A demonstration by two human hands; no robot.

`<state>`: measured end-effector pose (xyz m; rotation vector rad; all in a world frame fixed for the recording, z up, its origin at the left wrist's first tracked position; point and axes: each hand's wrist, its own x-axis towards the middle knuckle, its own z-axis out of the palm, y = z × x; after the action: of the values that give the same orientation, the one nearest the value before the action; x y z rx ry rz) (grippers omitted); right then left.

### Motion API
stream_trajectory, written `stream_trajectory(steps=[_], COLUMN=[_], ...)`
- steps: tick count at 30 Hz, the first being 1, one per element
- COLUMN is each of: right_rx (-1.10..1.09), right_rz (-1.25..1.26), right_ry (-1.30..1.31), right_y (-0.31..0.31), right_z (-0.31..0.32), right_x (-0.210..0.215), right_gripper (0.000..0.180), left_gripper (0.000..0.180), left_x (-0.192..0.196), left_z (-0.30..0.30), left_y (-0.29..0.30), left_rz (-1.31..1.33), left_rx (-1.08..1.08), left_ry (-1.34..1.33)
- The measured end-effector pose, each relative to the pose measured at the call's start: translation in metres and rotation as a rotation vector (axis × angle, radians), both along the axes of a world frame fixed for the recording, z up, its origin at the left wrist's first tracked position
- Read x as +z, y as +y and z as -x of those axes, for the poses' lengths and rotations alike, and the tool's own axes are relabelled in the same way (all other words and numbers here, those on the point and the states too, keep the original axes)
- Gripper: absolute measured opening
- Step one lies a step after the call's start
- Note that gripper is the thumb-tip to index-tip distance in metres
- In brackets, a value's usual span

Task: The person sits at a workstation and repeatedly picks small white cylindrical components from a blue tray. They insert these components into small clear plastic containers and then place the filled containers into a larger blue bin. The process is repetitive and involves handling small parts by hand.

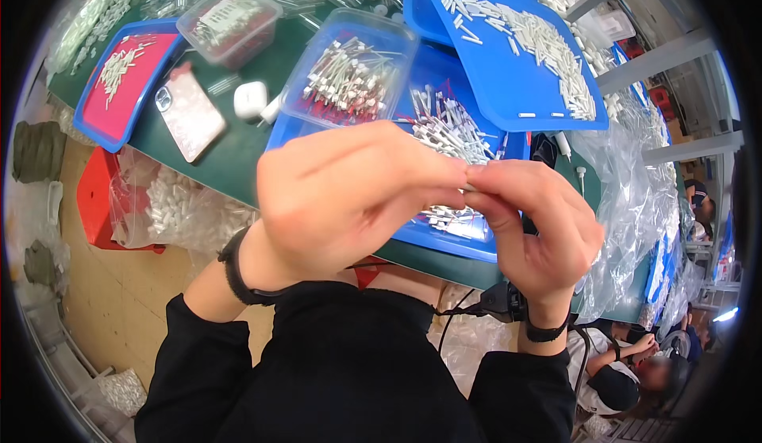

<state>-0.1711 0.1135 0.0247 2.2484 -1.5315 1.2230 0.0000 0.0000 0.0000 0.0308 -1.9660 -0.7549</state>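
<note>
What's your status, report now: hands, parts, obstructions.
Left hand and right hand pinched, tips meeting; anything between hidden. White parts in tray below. Hands mask some; tub beyond left hand.

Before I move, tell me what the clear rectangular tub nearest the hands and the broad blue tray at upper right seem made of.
Clear rectangular tub: probably smooth plastic; its walls are see-through. Broad blue tray: likely satin moulded plastic, given its even colour and rounded corners.

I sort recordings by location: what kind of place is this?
Probably a small-parts workshop: a blue tray with many white pieces, a clear tub of small parts, and another person nearby.
</note>
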Motion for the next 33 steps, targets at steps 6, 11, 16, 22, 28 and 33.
stream_trajectory(steps=[6,11,16,22,28,33], right_rx=[-0.002,-0.024,-0.064,-0.067,-0.295,-0.511], right_rz=[0.090,0.060,0.015,-0.116,-0.125,-0.184], right_ry=[0.108,0.253,0.409,0.385,0.387,0.120], right_y=[-0.007,-0.009,-0.009,-0.016,-0.030,-0.062], right_z=[-0.001,-0.004,-0.011,-0.005,0.019,0.055], right_x=[-0.009,-0.018,-0.022,-0.022,-0.023,-0.003], right_gripper=[0.040,0.039,0.037,0.047,0.035,0.023], left_gripper=[0.018,0.012,0.009,0.025,0.026,0.024], left_x=[-0.009,-0.024,-0.028,-0.016,0.010,-0.031], left_z=[0.004,0.005,0.004,0.011,0.033,0.068], left_y=[-0.003,-0.009,-0.018,-0.039,-0.125,-0.151], left_rz=[-0.356,-0.777,-0.995,-0.697,-0.008,0.134], left_rx=[-0.131,-0.295,-0.359,-0.282,0.291,0.355], left_ry=[-0.073,-0.145,-0.250,-0.456,-0.771,-1.130])
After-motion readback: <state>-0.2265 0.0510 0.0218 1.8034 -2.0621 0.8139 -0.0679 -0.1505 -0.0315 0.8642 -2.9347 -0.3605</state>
